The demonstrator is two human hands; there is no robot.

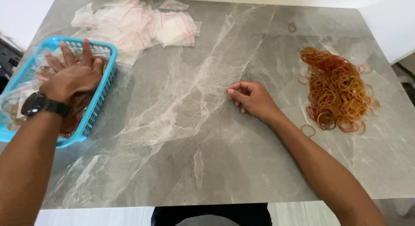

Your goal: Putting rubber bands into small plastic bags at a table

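My left hand [71, 74] lies flat, fingers spread, pressing down inside a blue plastic basket [101, 94] at the table's left edge. The basket holds clear bags filled with rubber bands [17, 107]. A black watch is on that wrist. My right hand [250, 98] rests on the grey marble table [186, 139] near its middle, fingers curled loosely, holding nothing. A heap of orange and red rubber bands [335, 90] lies to the right of that hand, apart from it.
A pile of empty clear zip bags with red strips [134, 25] lies at the back left, behind the basket. Single loose bands sit at the back [292, 27] and near the heap [308, 130]. White walls border the table's far side.
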